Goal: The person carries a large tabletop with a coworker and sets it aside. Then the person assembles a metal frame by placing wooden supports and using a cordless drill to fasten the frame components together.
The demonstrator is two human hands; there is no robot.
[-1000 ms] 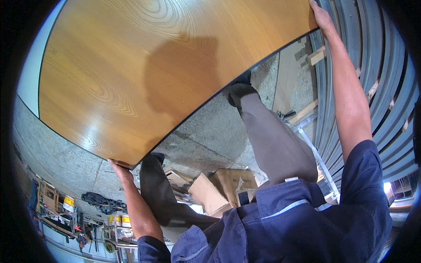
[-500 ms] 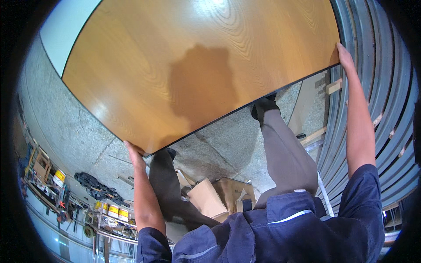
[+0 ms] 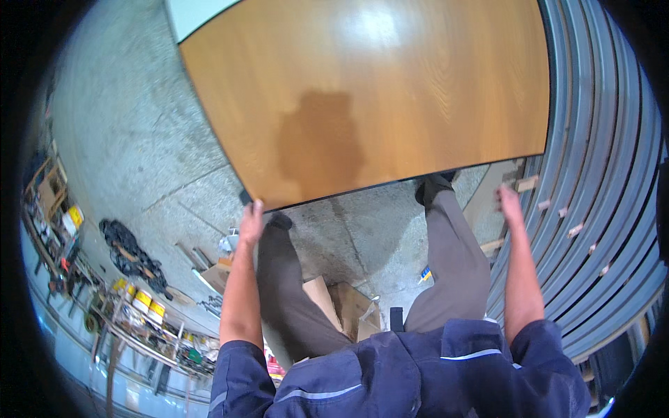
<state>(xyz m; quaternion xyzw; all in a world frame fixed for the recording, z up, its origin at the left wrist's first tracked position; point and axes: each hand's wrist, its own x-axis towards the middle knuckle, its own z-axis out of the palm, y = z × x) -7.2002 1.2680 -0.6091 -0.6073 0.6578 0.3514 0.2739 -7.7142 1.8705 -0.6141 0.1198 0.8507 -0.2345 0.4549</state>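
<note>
A large wood-grain panel (image 3: 418, 90) with a dark edge spans the upper middle, a round shadow on its glossy face. At its near left corner is my left hand (image 3: 251, 223), its thumb at the edge and its other fingers partly hidden; it appears closed on the corner. My right hand (image 3: 510, 204) is off the panel, below its near right corner. Its fingers are loosely bent and apart, and nothing shows in them.
Grey metal bars (image 3: 606, 139) stand in a long row at the right, with small wooden blocks (image 3: 527, 183) between some. Cardboard pieces (image 3: 352, 306) lie by my legs. A black bundle (image 3: 132, 254) is on the concrete floor at left, near a cluttered rack (image 3: 143, 345).
My right hand has let go of the panel's right edge and come down toward me. The panel's near left corner, with my left hand, appears higher and further right in view.
</note>
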